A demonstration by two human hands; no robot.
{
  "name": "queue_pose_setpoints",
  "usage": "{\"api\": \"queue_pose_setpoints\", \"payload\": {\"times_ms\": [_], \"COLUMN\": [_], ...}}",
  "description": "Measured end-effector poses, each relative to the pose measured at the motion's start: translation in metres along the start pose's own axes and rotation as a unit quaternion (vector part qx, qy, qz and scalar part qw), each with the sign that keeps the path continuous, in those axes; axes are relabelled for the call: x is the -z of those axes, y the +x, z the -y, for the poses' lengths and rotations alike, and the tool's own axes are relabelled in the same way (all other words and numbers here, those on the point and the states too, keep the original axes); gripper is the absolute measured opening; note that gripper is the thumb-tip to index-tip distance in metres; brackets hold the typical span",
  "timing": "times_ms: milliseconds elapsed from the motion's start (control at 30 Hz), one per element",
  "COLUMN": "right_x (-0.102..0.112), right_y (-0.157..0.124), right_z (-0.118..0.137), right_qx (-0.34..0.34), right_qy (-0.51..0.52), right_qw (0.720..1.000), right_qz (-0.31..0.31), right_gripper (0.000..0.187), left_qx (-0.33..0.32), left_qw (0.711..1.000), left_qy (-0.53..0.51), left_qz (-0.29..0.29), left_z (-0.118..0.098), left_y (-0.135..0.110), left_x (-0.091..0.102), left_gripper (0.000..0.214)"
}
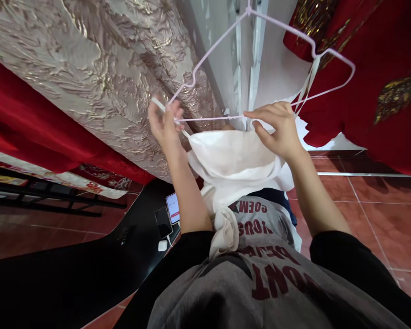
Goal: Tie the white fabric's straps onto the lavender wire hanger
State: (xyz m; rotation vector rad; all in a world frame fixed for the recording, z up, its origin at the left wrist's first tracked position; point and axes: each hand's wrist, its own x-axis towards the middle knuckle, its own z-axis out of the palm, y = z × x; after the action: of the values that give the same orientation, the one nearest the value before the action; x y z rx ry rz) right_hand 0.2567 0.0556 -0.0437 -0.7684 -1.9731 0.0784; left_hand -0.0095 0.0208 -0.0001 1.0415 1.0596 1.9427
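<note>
A pale pink clothes hanger (222, 34) hangs in front of me, its lower bar running across between my hands. My left hand (164, 121), slightly blurred, is closed around a thin white strap (158, 104) at the hanger's left corner. At the right, another white strap (308, 84) loops over the hanger's notch. Below the bar droops the white garment (233, 151) to which the straps belong, its lower part resting against my front. My right hand (279, 130) is open, fingers stretched out and thumb apart, with the index fingertip at the middle of the bar.
Textured beige-gold fabric (106, 68) hangs at the left, and red fabric with gold patterns (359, 91) at the right. A black table (89, 274) at lower left holds two phones (163, 222) and a small white case (162, 246). Red tiles (370, 219) cover the floor.
</note>
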Motion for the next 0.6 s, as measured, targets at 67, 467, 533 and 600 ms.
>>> {"api": "queue_pose_setpoints", "payload": {"times_ms": [67, 467, 533, 600], "right_x": [0.001, 0.053, 0.059, 0.065], "right_y": [-0.003, 0.025, 0.031, 0.036], "right_z": [0.002, -0.042, -0.033, -0.027], "right_qx": [0.016, -0.254, -0.272, -0.277], "right_qy": [0.005, 0.202, 0.224, 0.26], "right_qw": [1.0, 0.932, 0.927, 0.922], "right_qz": [-0.003, -0.159, -0.127, -0.073], "right_gripper": [0.033, 0.009, 0.008, 0.003], "left_qx": [0.017, 0.026, 0.018, 0.023], "left_qw": [1.0, 0.99, 0.99, 0.988], "left_qy": [-0.024, -0.128, -0.129, -0.129], "left_qz": [-0.004, -0.048, -0.048, -0.078], "left_z": [0.007, 0.048, 0.052, 0.052], "left_y": [-0.003, 0.006, -0.001, -0.007], "left_x": [-0.004, -0.037, -0.051, -0.063], "left_gripper": [0.054, 0.05, 0.052, 0.045]}}
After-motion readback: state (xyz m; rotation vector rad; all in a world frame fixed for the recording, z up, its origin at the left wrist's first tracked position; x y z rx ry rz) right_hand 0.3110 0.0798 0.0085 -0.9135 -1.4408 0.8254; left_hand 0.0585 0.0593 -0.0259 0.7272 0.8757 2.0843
